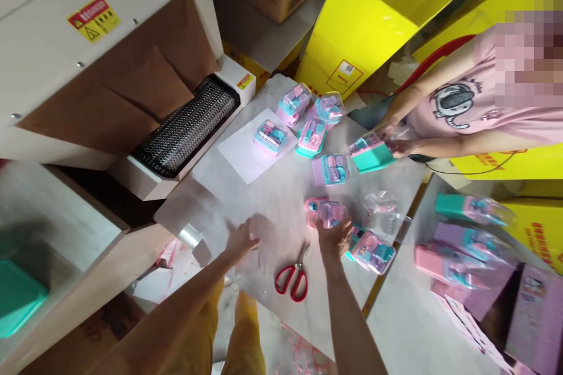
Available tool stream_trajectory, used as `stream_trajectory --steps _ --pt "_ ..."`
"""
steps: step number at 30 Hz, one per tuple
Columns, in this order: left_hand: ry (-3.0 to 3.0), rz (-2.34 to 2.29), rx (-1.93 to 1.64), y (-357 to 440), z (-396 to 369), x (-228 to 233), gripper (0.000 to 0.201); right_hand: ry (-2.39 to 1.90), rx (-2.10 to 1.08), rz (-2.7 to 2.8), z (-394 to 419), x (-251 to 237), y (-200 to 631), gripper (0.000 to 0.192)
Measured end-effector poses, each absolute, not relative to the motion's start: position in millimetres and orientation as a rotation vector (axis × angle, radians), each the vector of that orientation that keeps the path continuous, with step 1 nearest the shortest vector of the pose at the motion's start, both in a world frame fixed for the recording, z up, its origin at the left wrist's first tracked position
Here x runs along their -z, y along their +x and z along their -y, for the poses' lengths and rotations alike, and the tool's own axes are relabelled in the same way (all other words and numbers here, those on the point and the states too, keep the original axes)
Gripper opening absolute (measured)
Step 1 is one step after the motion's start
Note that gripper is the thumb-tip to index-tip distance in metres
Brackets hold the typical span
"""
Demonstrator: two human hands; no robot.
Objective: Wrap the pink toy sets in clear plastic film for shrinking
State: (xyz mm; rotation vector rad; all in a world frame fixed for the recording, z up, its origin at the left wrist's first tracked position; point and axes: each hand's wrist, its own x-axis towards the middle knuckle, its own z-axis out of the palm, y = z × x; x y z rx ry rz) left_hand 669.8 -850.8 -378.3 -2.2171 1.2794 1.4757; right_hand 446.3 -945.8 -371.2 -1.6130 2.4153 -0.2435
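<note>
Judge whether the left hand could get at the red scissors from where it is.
Probably yes: the left hand rests open on the table, the red scissors lie uncovered just beside it, with nothing between.

Head-worn view, steeply downward (close)

A pale worktable (pixel 272 199) carries red-handled scissors (pixel 292 278) near, a white sheet (pixel 246 155) far left, pastel boxed toy sets (pixel 314 135) clustered far, and a clear bag (pixel 382 214) right.
</note>
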Motion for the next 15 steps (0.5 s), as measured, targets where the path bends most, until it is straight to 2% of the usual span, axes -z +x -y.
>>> stream_trajectory --steps 6,11,15 --pt "-2.271 -1.266 -1.263 675 843 393 0.044 -1.643 0.288 -2.462 972 363 413 0.096" --pt "-2.288 -1.237 -1.213 670 844 406 0.044 -1.947 0.246 -2.34 962 372 404 0.079" --pt "-2.282 -1.219 -1.223 670 846 407 0.045 -1.96 0.232 -2.318 961 378 403 0.075"
